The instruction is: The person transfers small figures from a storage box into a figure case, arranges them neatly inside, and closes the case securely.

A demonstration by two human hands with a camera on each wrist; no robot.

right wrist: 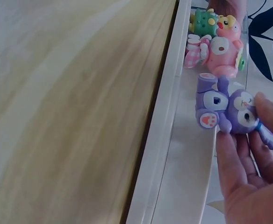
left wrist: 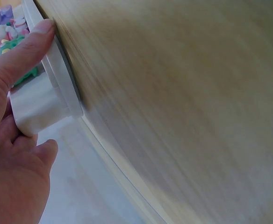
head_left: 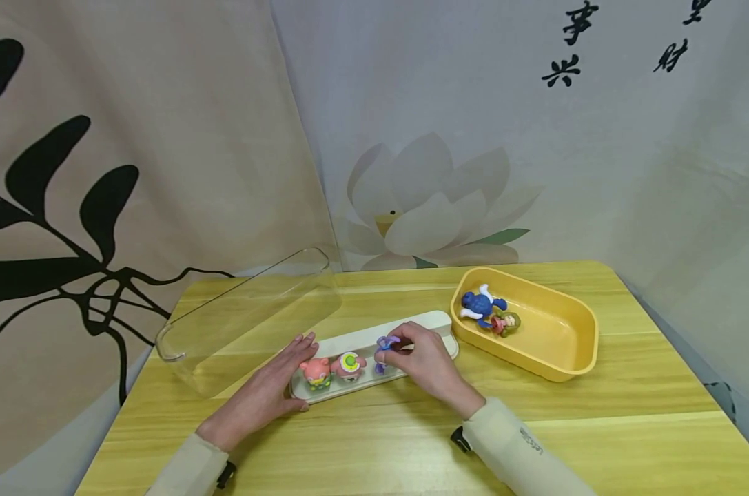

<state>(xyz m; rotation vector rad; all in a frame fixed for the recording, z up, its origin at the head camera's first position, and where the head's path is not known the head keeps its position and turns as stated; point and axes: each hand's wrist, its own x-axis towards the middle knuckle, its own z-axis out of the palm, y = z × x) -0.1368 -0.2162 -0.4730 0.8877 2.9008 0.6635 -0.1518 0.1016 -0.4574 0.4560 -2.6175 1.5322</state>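
Observation:
A long white display base (head_left: pixel 358 391) lies on the table, its left end held by my left hand (head_left: pixel 265 396), thumb on the front edge and fingers behind. In the left wrist view, my thumb (left wrist: pixel 26 53) rests over the base's rim. My right hand (head_left: pixel 433 365) pinches a purple rabbit figurine (right wrist: pixel 225 105) by its head, upright over the base; I cannot tell whether its feet touch. On the base to its left stand a pink figurine with a green lower part (head_left: pixel 316 373) and a pink figurine with a green-and-white round top (head_left: pixel 349 366).
A yellow tray (head_left: pixel 560 331) stands at the right with a blue-and-white figurine (head_left: pixel 482 303) and a small figurine with brownish hair (head_left: pixel 504 322) inside. At the back left, a clear cover (head_left: pixel 256 310) sits on the wooden table (head_left: pixel 374 448). Printed cloth hangs behind.

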